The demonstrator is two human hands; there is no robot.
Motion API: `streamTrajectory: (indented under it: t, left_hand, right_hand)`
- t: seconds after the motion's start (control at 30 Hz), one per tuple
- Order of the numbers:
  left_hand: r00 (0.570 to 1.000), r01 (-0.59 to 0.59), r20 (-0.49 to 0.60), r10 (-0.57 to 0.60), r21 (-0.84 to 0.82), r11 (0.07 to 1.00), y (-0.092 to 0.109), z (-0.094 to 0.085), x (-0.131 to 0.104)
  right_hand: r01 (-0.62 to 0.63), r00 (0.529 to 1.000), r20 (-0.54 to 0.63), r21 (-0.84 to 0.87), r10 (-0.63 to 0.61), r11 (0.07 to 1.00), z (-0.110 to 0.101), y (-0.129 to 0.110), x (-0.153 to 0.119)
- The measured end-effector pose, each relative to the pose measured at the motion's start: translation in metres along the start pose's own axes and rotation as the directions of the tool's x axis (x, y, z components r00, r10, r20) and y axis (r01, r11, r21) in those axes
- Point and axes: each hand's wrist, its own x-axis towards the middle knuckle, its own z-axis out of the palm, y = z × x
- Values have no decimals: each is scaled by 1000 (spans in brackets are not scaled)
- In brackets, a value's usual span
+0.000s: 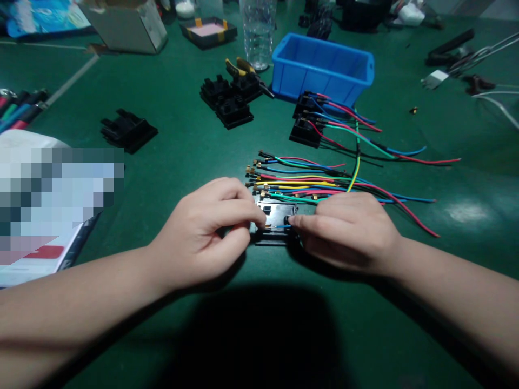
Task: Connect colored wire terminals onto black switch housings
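Observation:
A black plastic housing lies on the green table between my two hands. My left hand grips its left side, fingers bent, with the index fingertip by a small brass end of a blue wire. From the right, my right hand pinches at the housing, fingertips close to the other end of that blue wire; what exactly they hold is partly hidden. Just beyond the hands lies a spread of coloured wires with brass terminals at their left ends.
Two black housings with wires lie before a blue bin. Further left are several black housings, yellow-handled pliers, a clear bottle and a lone housing. A phone-like device is at left, cables at right.

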Motion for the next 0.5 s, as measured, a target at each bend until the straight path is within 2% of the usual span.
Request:
streamTrajectory:
  t: [0.1,0.37,0.5]
  left_hand:
    - [1000,5,18,-5,15,1000,2,1,-1]
    - [981,-180,-52,189,142,973,-4,4,-3]
    - [982,-146,-94,161,155,977,-6,5,-3]
  right_hand:
    - [-15,1000,7,11,15,1000,1,0,1]
    - [-21,999,25,15,20,1000,0,0,1]
    - [-28,1000,14,24,28,999,0,-1,1]
